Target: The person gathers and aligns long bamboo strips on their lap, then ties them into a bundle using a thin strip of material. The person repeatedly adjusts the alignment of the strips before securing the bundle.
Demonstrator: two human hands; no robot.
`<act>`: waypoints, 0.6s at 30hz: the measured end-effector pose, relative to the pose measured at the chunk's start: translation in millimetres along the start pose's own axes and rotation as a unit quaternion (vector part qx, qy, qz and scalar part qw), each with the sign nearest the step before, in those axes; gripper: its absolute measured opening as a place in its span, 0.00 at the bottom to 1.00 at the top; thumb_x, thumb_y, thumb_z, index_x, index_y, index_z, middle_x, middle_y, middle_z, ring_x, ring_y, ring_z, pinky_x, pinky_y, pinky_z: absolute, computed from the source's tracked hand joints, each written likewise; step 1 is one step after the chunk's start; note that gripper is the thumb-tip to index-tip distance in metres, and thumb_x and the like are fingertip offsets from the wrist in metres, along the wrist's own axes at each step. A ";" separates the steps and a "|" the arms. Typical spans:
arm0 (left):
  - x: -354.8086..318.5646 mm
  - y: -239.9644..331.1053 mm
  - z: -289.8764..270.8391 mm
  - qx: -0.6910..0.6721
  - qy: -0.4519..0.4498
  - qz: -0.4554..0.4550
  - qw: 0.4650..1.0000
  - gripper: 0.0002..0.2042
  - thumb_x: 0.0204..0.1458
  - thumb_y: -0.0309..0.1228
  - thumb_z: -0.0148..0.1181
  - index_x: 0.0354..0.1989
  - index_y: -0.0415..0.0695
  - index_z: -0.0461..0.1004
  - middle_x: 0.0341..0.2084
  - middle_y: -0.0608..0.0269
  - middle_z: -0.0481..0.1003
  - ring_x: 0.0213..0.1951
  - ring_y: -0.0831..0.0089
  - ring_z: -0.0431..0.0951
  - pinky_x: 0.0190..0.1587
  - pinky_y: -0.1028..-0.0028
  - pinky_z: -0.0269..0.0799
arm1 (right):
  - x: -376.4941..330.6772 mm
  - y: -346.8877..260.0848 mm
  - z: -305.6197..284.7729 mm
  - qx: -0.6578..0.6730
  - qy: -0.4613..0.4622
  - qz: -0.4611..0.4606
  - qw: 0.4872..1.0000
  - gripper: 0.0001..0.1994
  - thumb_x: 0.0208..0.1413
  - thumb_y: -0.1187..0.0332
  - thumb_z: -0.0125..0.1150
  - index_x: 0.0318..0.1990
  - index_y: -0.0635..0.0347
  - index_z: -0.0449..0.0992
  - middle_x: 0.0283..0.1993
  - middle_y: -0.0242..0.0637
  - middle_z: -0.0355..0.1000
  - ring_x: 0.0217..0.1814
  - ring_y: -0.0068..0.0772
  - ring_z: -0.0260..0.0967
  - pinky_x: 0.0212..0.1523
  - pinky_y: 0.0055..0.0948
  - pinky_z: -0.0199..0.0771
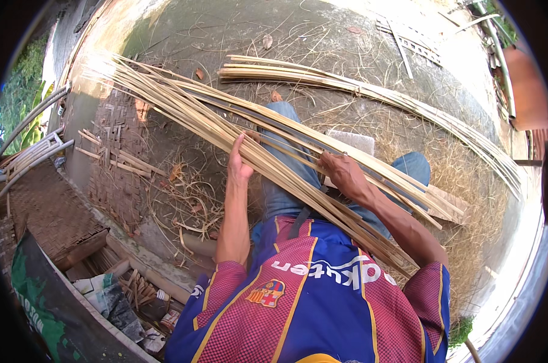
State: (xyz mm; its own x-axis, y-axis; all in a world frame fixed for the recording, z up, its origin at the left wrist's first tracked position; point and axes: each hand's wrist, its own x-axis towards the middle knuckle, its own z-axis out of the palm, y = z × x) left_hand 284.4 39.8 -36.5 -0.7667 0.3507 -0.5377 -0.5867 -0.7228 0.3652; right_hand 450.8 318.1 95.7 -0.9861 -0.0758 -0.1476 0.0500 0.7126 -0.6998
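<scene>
Across the person's lap, above a blue and maroon shirt (pixel 298 284) with yellow lines, lies a long bundle of pale split strips (pixel 286 176), running diagonally from beside the right elbow to the upper left. Blue trousers (pixel 412 164) show beneath it. The left hand (pixel 241 168) meets the bundle's near edge, thumb extended along it; the fingers are hidden under the strips, so whether they close cannot be told. The right hand (pixel 344 174), fingers curled, grasps a narrow strip (pixel 280 149) just beyond the bundle. A second group of strips (pixel 401 179) passes on the far side of the right hand, over the legs. Next to it, between the knees, sits a pale grey block (pixel 351 142). Curled shavings (pixel 186 202) litter the ground, and a woven mat (pixel 118 175) lies to the left. Farther off, a third bundle (pixel 322 77) rests on the ground, well apart from both hands; a slatted lattice piece (pixel 420 48) lies beyond, toward the upper right.
</scene>
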 end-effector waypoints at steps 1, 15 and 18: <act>-0.1 0.2 -0.8 -0.004 -0.009 -0.002 1.000 0.13 0.59 0.29 0.63 0.52 0.42 0.75 0.48 0.56 0.78 0.54 0.57 0.78 0.60 0.58 0.77 | 2.7 -1.1 -5.1 0.065 -0.022 0.038 0.997 0.09 0.64 0.68 0.55 0.41 0.67 0.73 0.30 0.54 0.75 0.34 0.57 0.75 0.38 0.49 0.74; -4.7 -5.6 4.9 -0.046 -0.017 -0.008 0.999 0.25 0.63 0.31 0.59 0.65 0.32 0.61 0.60 0.46 0.71 0.63 0.48 0.71 0.67 0.53 0.70 | 0.5 18.8 -14.8 0.261 -0.158 0.232 0.924 0.18 0.70 0.60 0.53 0.33 0.68 0.78 0.22 0.37 0.74 0.23 0.27 0.72 0.26 0.35 0.71; -15.5 -12.4 12.5 -0.041 -0.009 0.046 0.998 0.30 0.65 0.33 0.57 0.70 0.30 0.55 0.61 0.42 0.68 0.65 0.47 0.68 0.70 0.53 0.66 | -6.7 -1.9 -17.5 0.057 -0.079 0.028 0.995 0.13 0.64 0.67 0.55 0.32 0.68 0.77 0.23 0.45 0.73 0.24 0.48 0.72 0.30 0.44 0.75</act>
State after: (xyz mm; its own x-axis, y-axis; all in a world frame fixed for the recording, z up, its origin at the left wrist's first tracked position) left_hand 300.3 50.8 -23.2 -0.8217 0.2900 -0.4906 -0.4901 -0.7988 0.3488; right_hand 454.6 329.5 110.2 -0.9447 -0.1537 -0.2895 0.1296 0.6362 -0.7606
